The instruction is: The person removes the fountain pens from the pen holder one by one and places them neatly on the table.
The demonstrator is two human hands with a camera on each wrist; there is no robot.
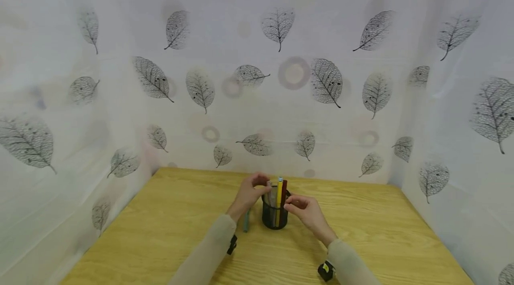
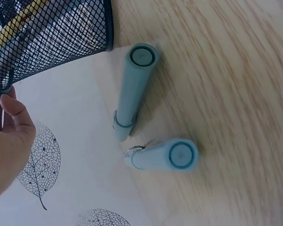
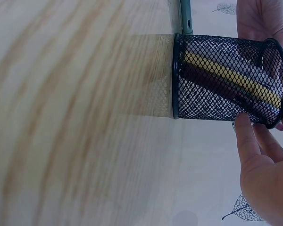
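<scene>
A black mesh pen holder [image 1: 275, 218] stands upright on the table, with a yellow marker [image 1: 279, 193], a dark red marker [image 1: 283, 193] and a grey marker [image 1: 269, 196] in it. At its left rim, my left hand [image 1: 250, 193] pinches the grey marker's top between thumb and fingers. From the other side my right hand [image 1: 307, 213] holds the holder near its rim, fingertips against the mesh [image 3: 226, 80]. A green marker [image 2: 134, 89] and a light blue marker [image 2: 160, 155] lie on the table left of the holder; the left arm hides the blue one in the head view.
The wooden table [image 1: 160, 222] meets a pale leaf-printed curtain [image 1: 249, 115] at the back and both sides. Black wrist devices sit at the left cuff [image 1: 222, 231] and the right cuff [image 1: 339, 249].
</scene>
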